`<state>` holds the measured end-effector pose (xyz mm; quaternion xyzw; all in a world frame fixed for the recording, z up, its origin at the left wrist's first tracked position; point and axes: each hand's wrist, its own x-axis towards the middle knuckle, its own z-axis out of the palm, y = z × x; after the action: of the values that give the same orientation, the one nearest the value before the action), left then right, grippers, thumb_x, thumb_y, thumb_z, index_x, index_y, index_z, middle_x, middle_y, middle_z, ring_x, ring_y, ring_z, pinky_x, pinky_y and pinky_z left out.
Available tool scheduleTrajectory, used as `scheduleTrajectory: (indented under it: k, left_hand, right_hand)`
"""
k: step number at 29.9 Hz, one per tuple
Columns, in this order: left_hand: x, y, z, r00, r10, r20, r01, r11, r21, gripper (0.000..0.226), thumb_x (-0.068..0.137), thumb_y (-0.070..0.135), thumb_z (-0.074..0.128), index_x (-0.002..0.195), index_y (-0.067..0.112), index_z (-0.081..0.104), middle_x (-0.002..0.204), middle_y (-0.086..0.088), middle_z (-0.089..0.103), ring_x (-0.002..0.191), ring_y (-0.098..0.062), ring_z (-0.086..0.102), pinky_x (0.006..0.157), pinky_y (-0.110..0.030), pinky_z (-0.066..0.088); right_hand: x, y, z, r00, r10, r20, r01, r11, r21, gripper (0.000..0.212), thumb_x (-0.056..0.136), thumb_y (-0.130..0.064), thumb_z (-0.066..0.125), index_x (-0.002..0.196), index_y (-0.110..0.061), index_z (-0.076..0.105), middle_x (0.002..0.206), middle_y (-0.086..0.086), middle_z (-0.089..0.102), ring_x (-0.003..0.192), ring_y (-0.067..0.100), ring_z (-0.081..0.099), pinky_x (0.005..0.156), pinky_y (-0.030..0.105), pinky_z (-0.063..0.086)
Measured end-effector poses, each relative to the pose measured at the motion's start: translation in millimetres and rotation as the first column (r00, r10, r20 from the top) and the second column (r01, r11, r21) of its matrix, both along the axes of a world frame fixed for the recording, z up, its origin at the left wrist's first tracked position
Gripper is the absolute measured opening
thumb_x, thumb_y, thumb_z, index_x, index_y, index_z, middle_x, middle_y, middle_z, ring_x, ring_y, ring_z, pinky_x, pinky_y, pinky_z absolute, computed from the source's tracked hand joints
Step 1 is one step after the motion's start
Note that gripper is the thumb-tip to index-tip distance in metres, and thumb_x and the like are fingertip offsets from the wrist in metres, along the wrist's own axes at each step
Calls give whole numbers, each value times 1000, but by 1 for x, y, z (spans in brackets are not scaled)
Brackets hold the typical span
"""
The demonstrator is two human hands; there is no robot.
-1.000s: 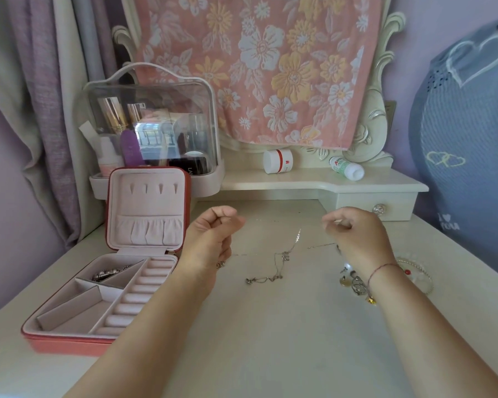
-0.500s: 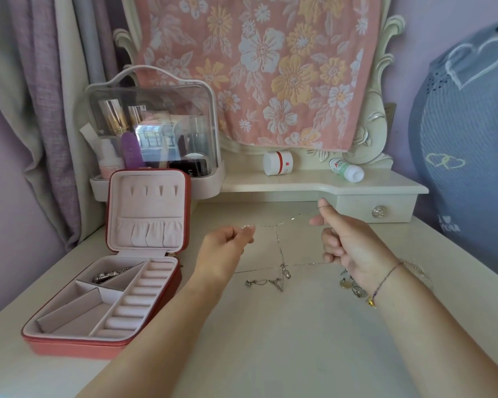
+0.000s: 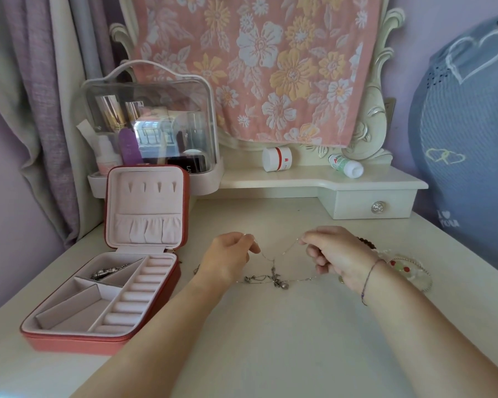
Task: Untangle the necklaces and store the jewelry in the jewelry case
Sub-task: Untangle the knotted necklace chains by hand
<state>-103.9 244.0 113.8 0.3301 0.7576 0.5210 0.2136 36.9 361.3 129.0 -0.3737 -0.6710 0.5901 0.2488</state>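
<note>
Cream vanity [image 3: 270, 340], thin silver necklaces [image 3: 276, 278], seemingly knotted, in pinch of both hands [image 3: 227, 258] [image 3: 338, 255]

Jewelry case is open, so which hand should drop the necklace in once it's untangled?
Left, probably. The left hand pinches the chain on the side nearest the jewelry case; the right hand, also pinching it, would have to reach across the knot.

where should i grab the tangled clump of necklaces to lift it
Probably the chain just above the clump, pinched from above. The clump lies flat on the table, hard to get under, while that chain rises clear of it towards the left hand and right hand, which pinch it.
</note>
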Motion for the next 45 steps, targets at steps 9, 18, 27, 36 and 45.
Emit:
scheduleTrajectory:
  k: [9, 18, 27, 36, 45]
  left_hand:
    - [-1, 1, -9, 969, -33, -244, 38, 999, 17, 11, 86, 16, 66, 81, 19, 75, 74, 9, 65, 55, 4, 52, 50, -6, 37]
    - [2, -1, -9, 885, -218, -412, 186, 976, -117, 10, 82, 22, 74, 87, 31, 74, 82, 13, 60, 82, -4, 54, 66, -8, 38]
    - [1, -4, -9, 813, -417, -407, 365, 909, -201, 13, 82, 15, 74, 87, 27, 78, 82, 14, 64, 74, 1, 60, 70, -15, 48]
    - [3, -1, -4, 971, -226, -80, 233, 967, 105, 7, 87, 25, 71, 82, 24, 75, 78, 9, 70, 69, 1, 59, 65, -7, 43]
    - [4, -3, 5, 915, -362, 181, 294, 901, 319, 23, 98, 18, 52, 83, 11, 67, 81, -1, 66, 83, -12, 59, 83, -25, 46]
  right_hand:
    - [3, 1, -8, 971, 2, 239, -117, 876, 468, 23, 83, -12, 60, 72, -31, 67, 71, -14, 62, 72, 9, 59, 62, 20, 43]
    - [3, -7, -10, 847, 236, 476, -458, 778, 429, 24, 65, -35, 84, 75, -22, 67, 69, -11, 57, 60, 4, 51, 61, 23, 42]
    - [0, -8, -9, 872, 224, 434, -437, 756, 487, 8, 77, -25, 73, 70, -23, 69, 67, -7, 64, 60, 4, 53, 57, 23, 45]
    - [1, -4, -2, 977, 214, 8, -210, 953, 217, 10, 93, -13, 59, 85, -14, 65, 80, 0, 70, 70, 7, 65, 58, 11, 46]
    - [1, -6, 3, 950, 222, -219, -249, 962, -108, 18, 97, -23, 51, 86, -12, 59, 89, 7, 68, 79, 17, 65, 68, 26, 46]
